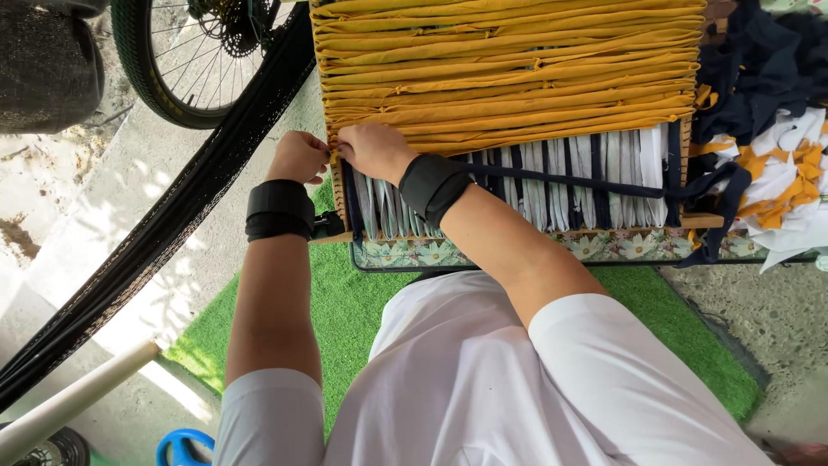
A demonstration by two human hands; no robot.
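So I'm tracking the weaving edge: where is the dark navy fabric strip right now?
In the head view, the dark navy fabric strip runs across the white warp strips, just below the woven yellow fabric rows, from the right hand to the frame's right side.

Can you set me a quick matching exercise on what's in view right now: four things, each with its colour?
Things:
1. woven strips
2. wristbands
3. mat
4. pipe

Colours:
A. green
B. white
C. mustard yellow
D. black

Pairs: 1-C, 2-D, 3-A, 4-B

Both hands, left hand and right hand, pinch the lowest yellow strip at the left edge of the frame.
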